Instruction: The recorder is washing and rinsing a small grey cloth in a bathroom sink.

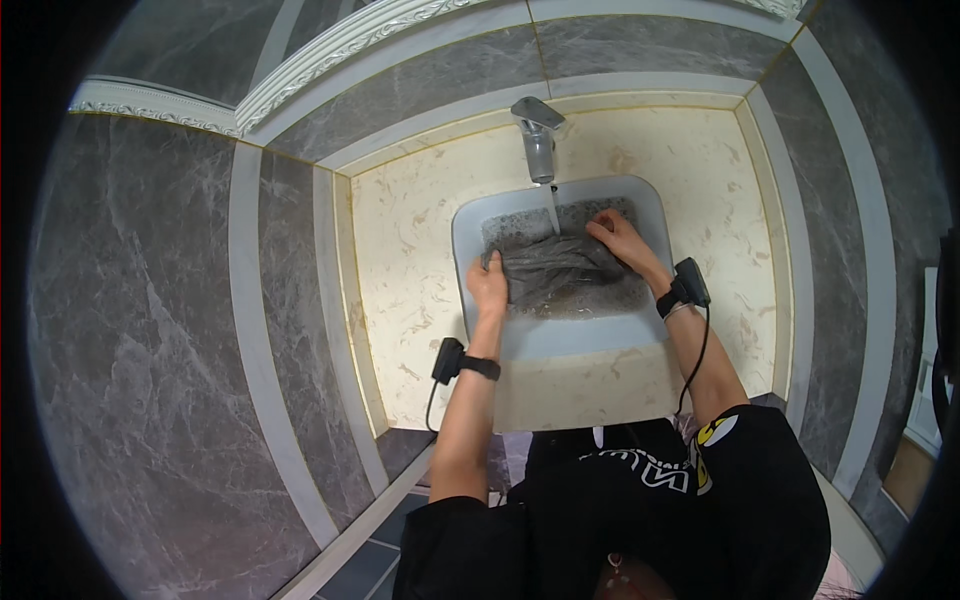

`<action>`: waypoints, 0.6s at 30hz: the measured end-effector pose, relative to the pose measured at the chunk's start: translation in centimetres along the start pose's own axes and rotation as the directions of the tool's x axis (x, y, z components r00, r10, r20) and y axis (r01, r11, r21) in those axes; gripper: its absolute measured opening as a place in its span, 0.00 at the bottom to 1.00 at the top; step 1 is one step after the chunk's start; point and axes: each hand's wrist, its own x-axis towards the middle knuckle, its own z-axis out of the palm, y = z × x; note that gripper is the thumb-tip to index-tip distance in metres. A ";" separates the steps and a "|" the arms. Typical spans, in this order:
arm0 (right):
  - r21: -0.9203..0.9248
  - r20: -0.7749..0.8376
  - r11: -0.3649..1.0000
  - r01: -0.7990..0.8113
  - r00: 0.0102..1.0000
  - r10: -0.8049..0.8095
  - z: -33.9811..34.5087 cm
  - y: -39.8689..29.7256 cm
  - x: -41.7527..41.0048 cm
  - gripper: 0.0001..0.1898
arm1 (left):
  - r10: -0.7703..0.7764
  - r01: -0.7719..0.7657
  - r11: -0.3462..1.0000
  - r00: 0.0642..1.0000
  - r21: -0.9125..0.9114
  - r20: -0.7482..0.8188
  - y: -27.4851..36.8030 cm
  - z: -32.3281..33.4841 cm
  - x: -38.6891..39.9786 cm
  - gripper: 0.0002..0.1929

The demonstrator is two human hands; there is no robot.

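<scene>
A wet grey cloth lies bunched in soapy water in the white sink basin. My left hand grips the cloth's left end, with the thumb on top. Over the cloth's right part is my right hand, its fingers curled and its fingertips close together. Whether a fold is pinched between them is hard to tell. A stream of water runs from the chrome faucet and meets the water just behind the cloth, between my hands.
Foam floats along the basin's back. The basin is set in a cream stone countertop with a raised rim. Grey marble walls enclose it, and a white carved frame hangs above. Black cabled devices are strapped to both wrists.
</scene>
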 end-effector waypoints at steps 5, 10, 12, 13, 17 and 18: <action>-0.687 -0.175 0.727 -0.023 0.975 -0.134 3.1 4.3 0.7 0.35 | 0.052 -0.014 0.925 0.995 0.379 -0.090 -3.6 5.4 -0.9 0.24; -0.768 0.006 0.640 0.016 1.000 -0.018 5.5 7.4 -0.1 0.29 | -0.314 0.106 0.819 0.905 0.564 0.287 -0.6 9.8 -3.3 0.24; -0.696 -0.008 0.718 0.022 0.999 -0.038 3.2 7.2 -0.2 0.26 | -0.281 0.065 0.827 0.908 0.558 0.311 -2.1 9.1 -3.0 0.24; -0.690 0.014 0.722 0.052 0.998 -0.058 4.4 5.6 0.0 0.26 | -0.164 0.118 0.965 0.969 0.232 0.187 -4.2 8.1 -2.0 0.25; -0.406 -0.257 0.902 0.150 0.928 -0.270 6.7 3.6 -1.4 0.26 | -0.380 0.619 0.606 0.777 -0.500 0.501 0.5 9.0 -3.8 0.28; -0.345 -0.261 0.908 0.237 0.905 -0.335 8.1 2.2 -2.2 0.25 | -0.380 0.617 0.608 0.779 -0.500 0.498 1.2 8.4 -4.2 0.28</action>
